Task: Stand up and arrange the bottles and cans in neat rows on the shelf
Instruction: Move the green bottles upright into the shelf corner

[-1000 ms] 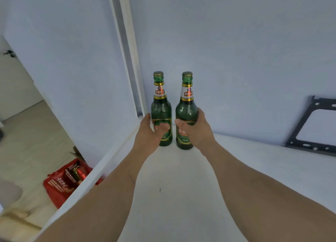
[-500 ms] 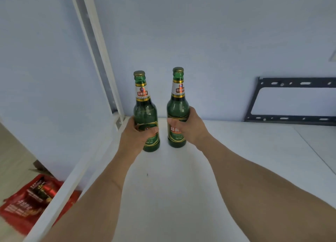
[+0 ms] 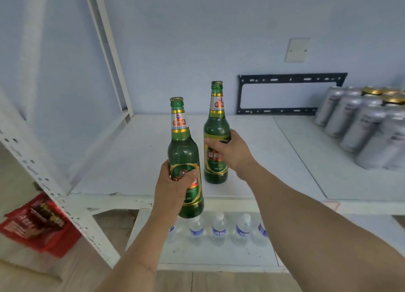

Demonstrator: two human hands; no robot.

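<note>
Green glass bottles, two of them, are each held upright in one hand, and both carry a crown cap, a silver neck label banded in gold, and a green body label edged in gold with a red patch. The left bottle (image 3: 184, 160) is gripped low on its body by the left hand (image 3: 173, 186), whose grip is closed round it with the thumb lying across the body label; its base shows in front of the shelf's front edge, over the level beneath. The right bottle (image 3: 216, 136) is farther back, over the white shelf (image 3: 135, 160), with the right hand (image 3: 228, 152) wrapped round its middle, thumb on the front above the red patch; whether its base touches the board I cannot tell. Right of the right-hand grip, well apart, silver cans (image 3: 363, 127) stand in packed rows, some with gold tops. Below the left-hand grip, on the lower shelf level, a row of clear water bottles (image 3: 219, 228) with blue labels stands upright. Behind the right hand's bottle a black metal bracket (image 3: 291, 79) leans by the wall.
</note>
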